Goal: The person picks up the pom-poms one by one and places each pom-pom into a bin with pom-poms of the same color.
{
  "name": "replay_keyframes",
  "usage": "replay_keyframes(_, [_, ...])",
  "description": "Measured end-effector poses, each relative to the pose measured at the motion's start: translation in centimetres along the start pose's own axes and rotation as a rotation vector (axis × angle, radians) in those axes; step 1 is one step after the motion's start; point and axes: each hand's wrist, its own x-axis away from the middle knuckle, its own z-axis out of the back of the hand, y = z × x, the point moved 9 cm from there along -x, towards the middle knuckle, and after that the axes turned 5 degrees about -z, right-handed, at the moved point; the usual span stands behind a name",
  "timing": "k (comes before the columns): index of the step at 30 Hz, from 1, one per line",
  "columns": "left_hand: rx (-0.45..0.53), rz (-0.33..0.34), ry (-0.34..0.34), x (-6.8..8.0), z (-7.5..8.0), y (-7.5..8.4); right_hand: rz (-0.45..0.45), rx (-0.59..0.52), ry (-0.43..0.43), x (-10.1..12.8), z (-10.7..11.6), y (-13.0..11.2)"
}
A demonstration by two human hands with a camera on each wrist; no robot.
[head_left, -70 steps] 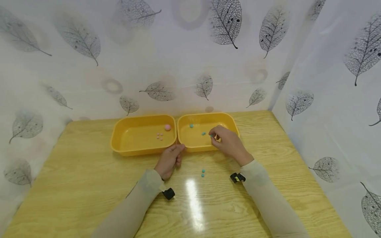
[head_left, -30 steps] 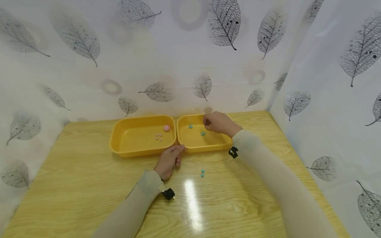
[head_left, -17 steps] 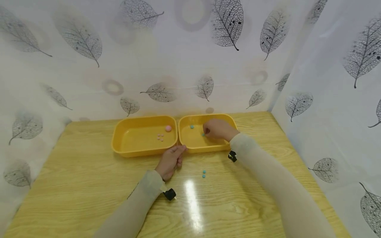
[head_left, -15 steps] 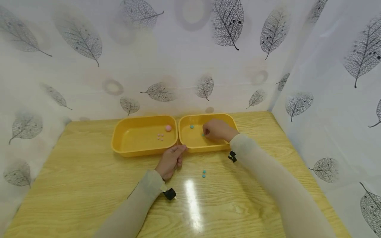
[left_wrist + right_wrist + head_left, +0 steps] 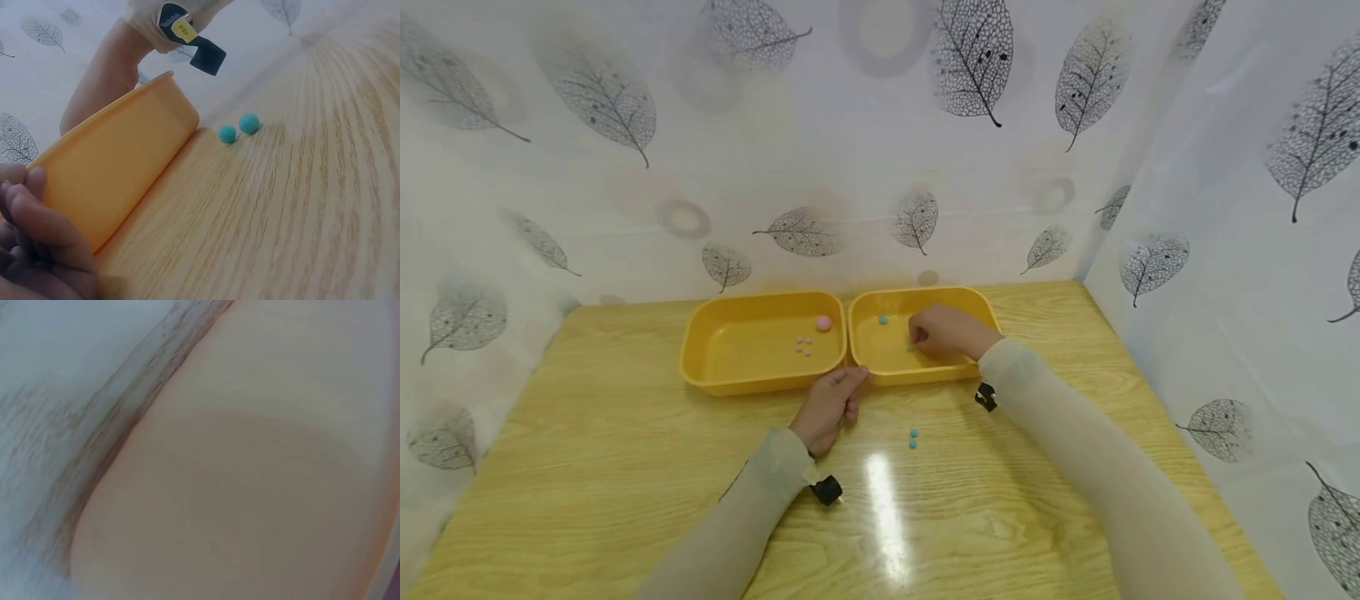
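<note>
My left hand [image 5: 827, 408] grips the near left corner of the right yellow tray [image 5: 917, 377], with thumb and fingers at the rim. Inside that tray, my right hand [image 5: 951, 329] points its curled fingers down at the bottom and pinches at small teal balls. A bit of a teal ball [image 5: 910, 348] shows beside the fingertips; the rest is hidden behind the hand. A larger teal ball [image 5: 883, 320] lies farther back in the tray. Two small teal balls [image 5: 249, 123] sit on the table in front of it. The right wrist view shows mostly a blurred pale surface.
The left yellow tray [image 5: 763, 387] stands against the right one, holding a larger pink ball [image 5: 823, 323] and several small pink balls [image 5: 799, 340]. A leaf-patterned curtain [image 5: 850, 167] closes off the back and sides of the wooden table [image 5: 587, 458].
My right hand has moved left in the right tray, rising and then lowering to the bottom. The teal bit at its fingertips has shifted slightly nearer. The left hand stays at the rim.
</note>
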Motion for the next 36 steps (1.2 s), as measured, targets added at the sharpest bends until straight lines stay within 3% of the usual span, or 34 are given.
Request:
replay_keyframes(11, [-0.028, 0.005, 0.003, 0.0, 0.1, -0.2, -0.029, -0.082, 0.052, 1.4, 0.7, 0.6])
replay_keyframes(16, [-0.02, 0.01, -0.003, -0.1, 0.1, -0.3, -0.035, -0.14, 0.136, 3.2, 2.1, 0.7])
replay_keyframes(22, [-0.003, 0.02, 0.005, -0.2, 0.1, -0.4, -0.071, -0.221, 0.296, 6.7, 4.1, 0.4])
replay_keyframes(30, [-0.004, 0.024, 0.015, -0.3, 0.1, -0.4, 0.018, -0.297, 0.462, 9.9, 3.5, -1.1])
replay_keyframes(36, [-0.016, 0.014, 0.012, -0.2, 0.1, -0.4, 0.091, -0.273, 0.468, 10.6, 3.3, -2.9])
